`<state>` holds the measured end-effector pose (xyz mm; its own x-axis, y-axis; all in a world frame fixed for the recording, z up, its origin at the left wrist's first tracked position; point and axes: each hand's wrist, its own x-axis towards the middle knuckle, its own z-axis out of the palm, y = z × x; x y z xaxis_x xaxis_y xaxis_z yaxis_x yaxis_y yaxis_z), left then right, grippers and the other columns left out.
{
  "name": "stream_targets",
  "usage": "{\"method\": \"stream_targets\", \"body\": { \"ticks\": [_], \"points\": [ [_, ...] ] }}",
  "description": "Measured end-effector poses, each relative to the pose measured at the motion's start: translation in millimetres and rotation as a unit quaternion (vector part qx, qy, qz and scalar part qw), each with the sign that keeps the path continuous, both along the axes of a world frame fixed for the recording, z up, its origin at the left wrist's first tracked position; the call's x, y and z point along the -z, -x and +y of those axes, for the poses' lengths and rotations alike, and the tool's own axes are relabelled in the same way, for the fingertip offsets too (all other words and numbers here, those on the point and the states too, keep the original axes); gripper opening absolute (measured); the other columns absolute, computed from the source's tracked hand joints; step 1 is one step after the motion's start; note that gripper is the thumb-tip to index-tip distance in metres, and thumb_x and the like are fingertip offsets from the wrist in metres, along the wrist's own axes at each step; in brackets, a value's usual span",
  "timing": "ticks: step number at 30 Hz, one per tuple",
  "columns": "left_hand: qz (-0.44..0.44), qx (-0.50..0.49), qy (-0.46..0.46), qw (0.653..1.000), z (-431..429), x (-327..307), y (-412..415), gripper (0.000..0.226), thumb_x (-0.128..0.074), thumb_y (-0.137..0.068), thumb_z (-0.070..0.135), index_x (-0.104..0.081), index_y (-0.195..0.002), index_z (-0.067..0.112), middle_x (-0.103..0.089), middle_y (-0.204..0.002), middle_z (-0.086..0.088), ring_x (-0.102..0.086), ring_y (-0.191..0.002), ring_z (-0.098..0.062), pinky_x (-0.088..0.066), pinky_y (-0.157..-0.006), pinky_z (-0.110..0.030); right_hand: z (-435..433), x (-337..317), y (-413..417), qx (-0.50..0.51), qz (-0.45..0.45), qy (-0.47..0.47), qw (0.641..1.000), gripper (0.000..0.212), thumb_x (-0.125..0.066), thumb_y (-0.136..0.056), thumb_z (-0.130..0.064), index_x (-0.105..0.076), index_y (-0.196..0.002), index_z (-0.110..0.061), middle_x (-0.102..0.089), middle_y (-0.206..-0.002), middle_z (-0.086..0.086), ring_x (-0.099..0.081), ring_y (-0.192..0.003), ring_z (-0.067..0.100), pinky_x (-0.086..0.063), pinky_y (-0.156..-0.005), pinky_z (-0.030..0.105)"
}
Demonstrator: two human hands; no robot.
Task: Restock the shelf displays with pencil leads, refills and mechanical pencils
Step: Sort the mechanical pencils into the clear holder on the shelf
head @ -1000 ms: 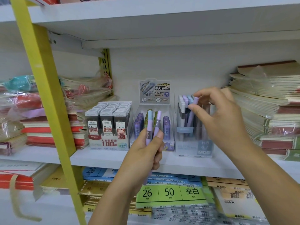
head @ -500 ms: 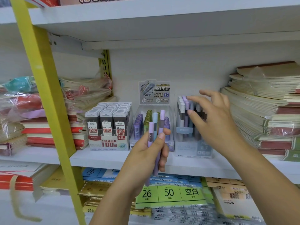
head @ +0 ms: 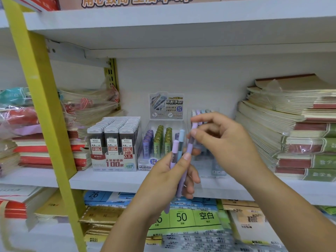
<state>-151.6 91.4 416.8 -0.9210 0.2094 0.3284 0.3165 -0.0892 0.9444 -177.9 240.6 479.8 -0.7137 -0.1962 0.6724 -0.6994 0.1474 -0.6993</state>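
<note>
Nearest, the left hand [head: 169, 180]: grips a bundle of mechanical pencils [head: 175, 151] upright in front of the shelf [head: 109, 180], fingers curled round the barrels, thumb pressed across them. Three barrels in view, two lilac and one pale blue; any others hidden behind the fingers cannot be told.

Next, the right hand [head: 225, 142]: no longer at the clear pencil display [head: 218, 168], as half a second ago with fingers spread. Back at the bundle, without the pencil carried to the display a second ago. Pinches the cap end of the tallest lilac pencil [head: 190, 147] between thumb and forefinger, lower barrel still inside the left-hand grip. Not yet drawn free.

Meaning for the task: one pencil delivered to the display, the next one selected. Judged mid-cycle in a repeated pick-and-place, with at least three pencils left to transfer.

Beyond the hands, on the shelf: the clear pencil display, largely hidden by the right hand, pastel caps [head: 201, 112] standing in rows at its top; fill level not readable. Just left of it, the lead-tube display [head: 160, 142] with purple and green tubes, then the 0.5 HB lead box [head: 112, 142], packed full. Neither touched. Furthest right, stacked notebooks [head: 291, 124].
</note>
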Motion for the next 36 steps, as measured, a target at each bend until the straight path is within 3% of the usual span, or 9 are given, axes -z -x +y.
{"method": "stream_targets", "body": {
  "ticks": [3,6,8,12,15,20,27,32,36],
  "points": [
    [-0.012,-0.007,-0.005,1.0,-2.0,-0.2,0.4,0.044,-0.052,-0.087,0.05,-0.063,-0.119,0.023,-0.069,-0.075,-0.002,-0.057,-0.054,-0.013,-0.05,-0.052,-0.024,5.0,-6.5,1.3,0.029,0.043,0.063,0.997,0.018,-0.063,-0.091,-0.014,-0.062,-0.104,-0.027,-0.073,-0.082,-0.002,-0.07,-0.08,0.01,-0.054,-0.069,0.02],
    [-0.015,-0.035,-0.002,0.999,-5.8,-0.2,1.6,0.028,-0.05,-0.094,0.047,-0.068,-0.107,0.032,-0.064,-0.071,0.0,-0.04,-0.046,-0.01,-0.036,-0.043,-0.021,14.1,-17.0,-0.8,0.064,0.123,0.126,0.982,0.022,-0.06,-0.093,-0.011,-0.057,-0.105,-0.029,-0.071,-0.085,0.001,-0.07,-0.079,0.008,-0.051,-0.064,0.014],
    [-0.023,-0.039,-0.015,0.999,-9.3,0.3,3.2,0.023,-0.049,-0.098,0.043,-0.07,-0.103,0.035,-0.054,-0.066,0.004,-0.027,-0.045,-0.009,-0.026,-0.042,-0.019,19.5,-21.6,-1.6,0.106,0.184,0.135,0.968,0.023,-0.059,-0.094,-0.012,-0.055,-0.104,-0.032,-0.068,-0.092,0.003,-0.07,-0.083,0.011,-0.053,-0.066,0.018],
    [-0.038,-0.046,-0.027,0.998,-17.1,1.6,6.3,0.019,-0.051,-0.101,0.036,-0.07,-0.099,0.034,-0.05,-0.067,0.007,-0.026,-0.048,-0.008,-0.023,-0.043,-0.019,27.2,-22.4,4.0,0.172,0.249,0.104,0.947,0.024,-0.059,-0.095,-0.015,-0.053,-0.105,-0.036,-0.064,-0.093,-0.006,-0.067,-0.086,0.012,-0.055,-0.071,0.025],
    [-0.045,-0.043,-0.04,0.997,-21.2,2.6,9.5,0.017,-0.059,-0.089,0.027,-0.07,-0.101,0.032,-0.048,-0.07,0.003,-0.021,-0.054,-0.015,-0.021,-0.045,-0.023,27.7,-17.0,10.6,0.201,0.252,0.039,0.946,0.022,-0.06,-0.095,-0.016,-0.054,-0.108,-0.032,-0.062,-0.093,-0.017,-0.066,-0.085,0.006,-0.055,-0.073,0.022],
    [-0.056,-0.043,-0.061,0.996,-23.3,2.4,11.6,0.028,-0.055,-0.076,0.022,-0.072,-0.096,0.033,-0.05,-0.07,0.003,-0.022,-0.054,-0.014,-0.024,-0.041,-0.021,22.3,-5.7,18.6,0.198,0.203,-0.022,0.959,0.019,-0.063,-0.092,-0.02,-0.057,-0.104,-0.034,-0.065,-0.091,-0.018,-0.068,-0.081,0.004,-0.059,-0.069,0.034],
    [-0.052,-0.053,-0.047,0.996,-25.0,3.5,8.3,0.023,-0.047,-0.1,0.013,-0.066,-0.105,0.025,-0.055,-0.07,0.002,-0.026,-0.052,-0.012,-0.025,-0.043,-0.021,19.2,-0.5,24.9,0.19,0.176,-0.076,0.963,0.016,-0.066,-0.089,-0.022,-0.058,-0.098,-0.032,-0.064,-0.083,-0.019,-0.065,-0.074,0.006,-0.052,-0.065,0.02],
    [-0.038,-0.054,-0.036,0.997,-24.1,2.6,6.7,0.016,-0.046,-0.104,0.025,-0.056,-0.114,0.018,-0.056,-0.07,0.005,-0.029,-0.052,-0.01,-0.028,-0.044,-0.018,22.1,-1.0,29.2,0.203,0.167,-0.082,0.961,0.02,-0.069,-0.087,-0.024,-0.053,-0.093,-0.034,-0.065,-0.079,-0.013,-0.063,-0.072,0.004,-0.05,-0.063,0.02],
    [-0.03,-0.06,-0.036,0.997,-23.3,2.2,6.2,0.018,-0.048,-0.102,0.033,-0.056,-0.111,0.02,-0.056,-0.072,0.006,-0.03,-0.053,-0.009,-0.029,-0.044,-0.018,21.2,-0.4,29.3,0.228,0.18,-0.119,0.95,0.019,-0.07,-0.084,-0.026,-0.055,-0.092,-0.036,-0.06,-0.085,-0.011,-0.056,-0.074,0.0,-0.042,-0.066,0.008]
  ]
}}
